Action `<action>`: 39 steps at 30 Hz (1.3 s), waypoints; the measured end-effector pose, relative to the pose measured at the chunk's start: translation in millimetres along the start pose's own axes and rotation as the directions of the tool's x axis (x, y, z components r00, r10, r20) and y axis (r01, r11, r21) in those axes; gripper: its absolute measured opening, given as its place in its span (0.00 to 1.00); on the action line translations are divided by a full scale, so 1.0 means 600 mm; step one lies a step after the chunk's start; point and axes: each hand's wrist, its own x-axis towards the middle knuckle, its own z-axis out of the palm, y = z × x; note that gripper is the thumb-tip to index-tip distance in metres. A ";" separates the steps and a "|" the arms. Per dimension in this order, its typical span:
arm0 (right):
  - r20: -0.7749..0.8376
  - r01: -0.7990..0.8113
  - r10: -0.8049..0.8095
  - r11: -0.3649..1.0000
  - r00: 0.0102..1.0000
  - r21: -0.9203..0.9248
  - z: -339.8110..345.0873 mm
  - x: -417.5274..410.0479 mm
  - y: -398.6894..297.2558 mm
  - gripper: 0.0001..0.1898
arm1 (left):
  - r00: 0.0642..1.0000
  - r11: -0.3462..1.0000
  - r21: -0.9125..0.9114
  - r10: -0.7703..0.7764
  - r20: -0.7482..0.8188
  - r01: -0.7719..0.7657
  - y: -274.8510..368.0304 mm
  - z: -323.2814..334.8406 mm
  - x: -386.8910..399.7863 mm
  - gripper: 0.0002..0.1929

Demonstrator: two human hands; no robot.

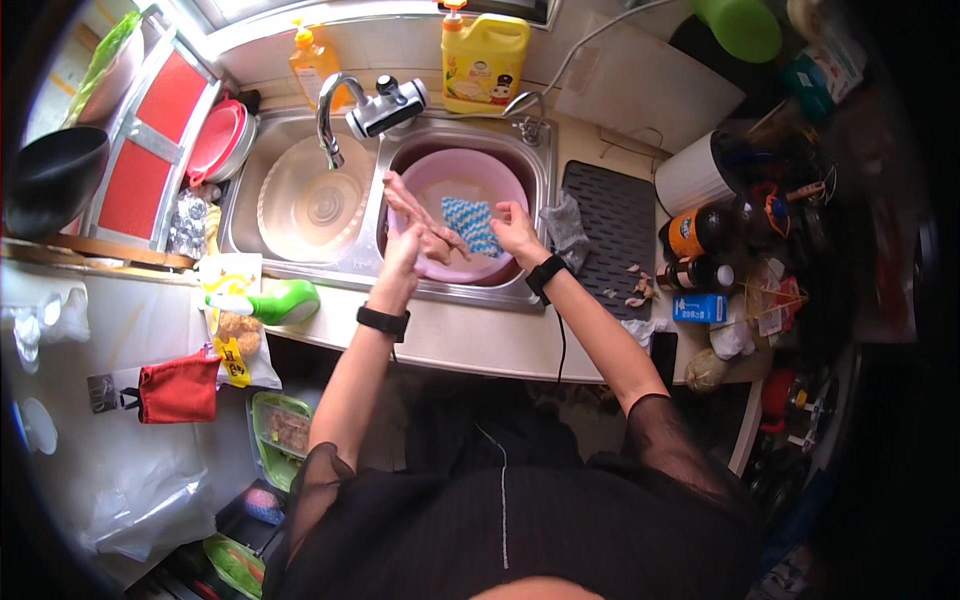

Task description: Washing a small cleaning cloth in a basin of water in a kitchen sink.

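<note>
My left hand (405, 255) grips a long, limp pinkish cloth (426, 223) over the left side of a pink plastic basin (501, 174). The cloth looks wrinkled and wet, and its ends hang loose. In the basin there is cloudy water. A blue-and-white striped dishcloth (469, 225) is within the basin's outline; whether it floats or hangs above the water I cannot tell. Beside its right edge is my right hand (516, 231), fingers curved and apart. The basin stands in the right bowl of a steel double sink (360, 271).
A clear round basin (281, 217) fills the left bowl, below the faucet (330, 120). On the right, a grey cloth (568, 229) overlaps the dark drying mat (611, 217). A green spray bottle (289, 301) lies at the counter's front left. Soda bottles (697, 231) crowd the right.
</note>
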 end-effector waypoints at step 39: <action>0.190 -0.014 0.327 0.531 0.926 -0.847 0.201 0.150 0.115 0.27 | 0.782 0.728 -0.407 -0.621 -0.052 0.552 -0.090 0.008 0.214 0.17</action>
